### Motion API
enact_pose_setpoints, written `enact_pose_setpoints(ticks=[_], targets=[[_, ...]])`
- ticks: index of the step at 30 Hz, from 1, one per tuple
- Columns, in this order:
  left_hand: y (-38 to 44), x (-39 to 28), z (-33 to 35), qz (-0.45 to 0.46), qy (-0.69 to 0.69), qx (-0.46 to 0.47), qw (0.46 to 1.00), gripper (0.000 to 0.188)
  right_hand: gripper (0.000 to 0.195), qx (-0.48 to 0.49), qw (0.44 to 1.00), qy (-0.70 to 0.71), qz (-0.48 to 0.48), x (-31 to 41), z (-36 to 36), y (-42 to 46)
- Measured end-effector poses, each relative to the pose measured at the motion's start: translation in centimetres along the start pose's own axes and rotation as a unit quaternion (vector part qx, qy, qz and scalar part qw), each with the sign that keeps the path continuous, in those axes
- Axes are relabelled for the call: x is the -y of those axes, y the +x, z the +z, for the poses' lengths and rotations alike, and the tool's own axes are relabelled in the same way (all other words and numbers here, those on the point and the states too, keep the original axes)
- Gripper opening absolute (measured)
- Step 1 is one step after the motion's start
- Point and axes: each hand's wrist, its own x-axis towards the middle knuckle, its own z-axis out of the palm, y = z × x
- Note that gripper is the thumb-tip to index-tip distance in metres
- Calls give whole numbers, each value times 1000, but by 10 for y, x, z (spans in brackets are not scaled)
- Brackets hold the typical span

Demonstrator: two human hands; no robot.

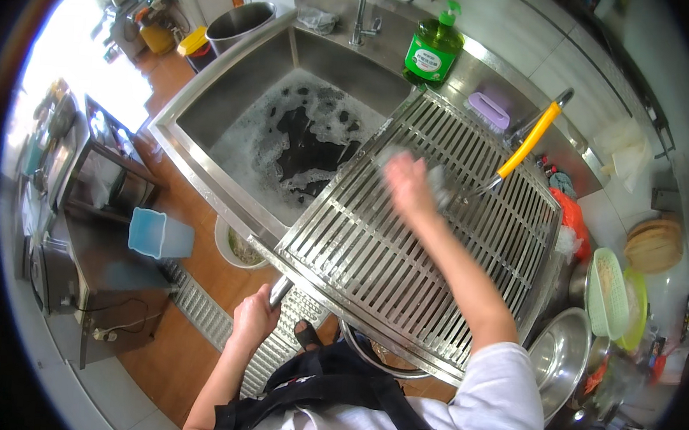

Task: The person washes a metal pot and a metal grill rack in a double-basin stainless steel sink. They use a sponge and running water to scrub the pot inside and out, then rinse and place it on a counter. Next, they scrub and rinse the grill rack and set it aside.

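A slotted stainless-steel grate [372, 245] lies slanted over the right part of the sink, tilted in this view. On its upper half my right hand [407, 186] is blurred by motion. A grey pad or cloth [438, 185], also blurred, shows at its fingers and palm. Right beside that hand, the metal end of a yellow-sleeved tap hose [526, 145] points down at the slats. My left hand [255, 315] grips a metal handle [281, 291] at the grate's near left corner; what the handle belongs to is unclear. Foamy water [255, 134] stands in the sink basin [210, 100].
Behind the grate stand a green soap pump bottle [432, 56] and a purple scrubbing brush [489, 110]. A second tap [359, 23] rises behind the basin. Steel bowls [559, 357] and a green basket [608, 293] crowd the right. A blue bin [159, 234] and white bucket [234, 247] are at left.
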Motion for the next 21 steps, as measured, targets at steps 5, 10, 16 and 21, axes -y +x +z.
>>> enact_pose_setpoints(ticks=[5,10,16,21], targets=[[3,0,3,-1,26,-1,1000,27,26,-103,993,53,33,12,-10,37],[2,-1,3,-11,-1,12,1000,27,47,153,934,-24,-322,44,94,-67],[2,-4,2,-17,11,8,1000,28,48,-123,969,-168,-137,-38,0,150],[9,-6,4,-21,34,16,999,26,47,-188,906,-379,-37,-55,-44,196]])
